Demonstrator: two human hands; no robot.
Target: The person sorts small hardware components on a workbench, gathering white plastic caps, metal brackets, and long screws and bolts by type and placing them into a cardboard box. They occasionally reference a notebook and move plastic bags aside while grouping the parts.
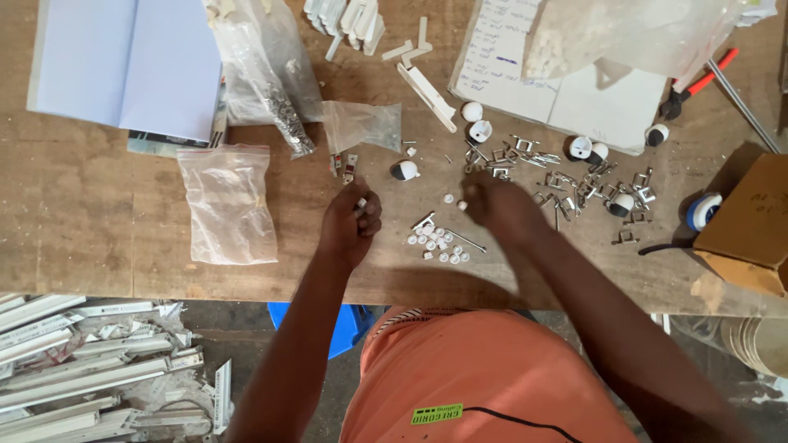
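My left hand (351, 223) is closed in a fist over the wooden table (98, 221), with a small white and metal part (360, 203) poking out between its fingertips. My right hand (492, 201) is blurred and reaches toward a small white piece (462, 205) at its fingertips. Between the hands lies a cluster of small white round caps (435, 244) with a thin metal pin (466, 240). A pile of metal brackets (566, 176) and white-and-black roller wheels (588, 150) lies beyond the right hand. Whether the right hand grips anything is hidden by the blur.
Clear plastic bags (228, 203) lie left, one holding metal parts (289, 115). An open blank notebook (123, 61) is far left, a written sheet (525, 66) far right under a bag (632, 33). Red-handled pliers (698, 82), a cardboard box (751, 221), white rails (74, 369) on the floor.
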